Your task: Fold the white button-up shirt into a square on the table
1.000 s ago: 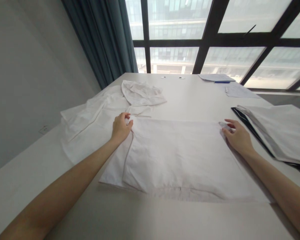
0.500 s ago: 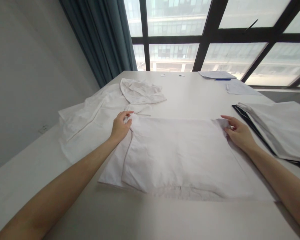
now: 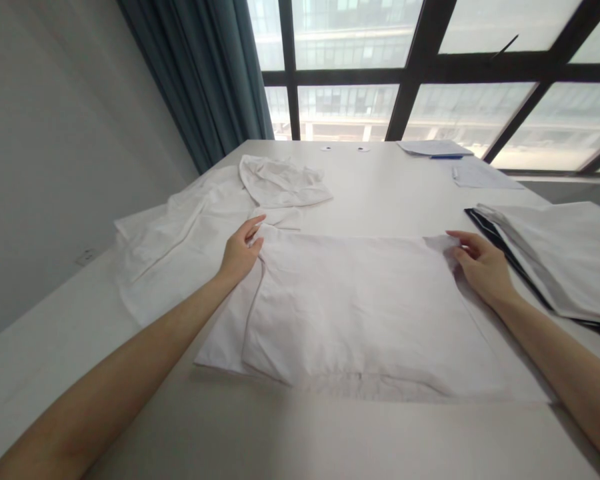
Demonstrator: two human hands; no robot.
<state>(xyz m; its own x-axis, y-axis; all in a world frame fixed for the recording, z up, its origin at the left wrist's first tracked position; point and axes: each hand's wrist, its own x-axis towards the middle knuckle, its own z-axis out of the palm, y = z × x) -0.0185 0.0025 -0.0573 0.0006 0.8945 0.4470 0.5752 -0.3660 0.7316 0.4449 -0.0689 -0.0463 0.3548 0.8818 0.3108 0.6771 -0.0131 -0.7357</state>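
Note:
A folded white garment (image 3: 360, 300) lies flat on the white table (image 3: 380, 440) in front of me, its gathered edge towards me. My left hand (image 3: 243, 250) is at its far left corner, thumb and fingers apart around the cloth edge. At the far right corner is my right hand (image 3: 480, 263), with its index finger stretched out and the thumb beside the cloth. Neither hand visibly pinches the fabric now. A wider layer of white cloth shows beneath the garment on both sides.
Loose white cloth (image 3: 175, 233) spreads at the left, with a crumpled white piece (image 3: 285, 183) behind. Folded white cloth (image 3: 570, 250) lies over something black at the right. Papers (image 3: 485, 175) and a blue pen (image 3: 446, 157) lie at the far right, before the window.
My right hand has shifted slightly right, off the corner of the cloth. My left fingers have lifted and spread a little. The garment lies almost unchanged.

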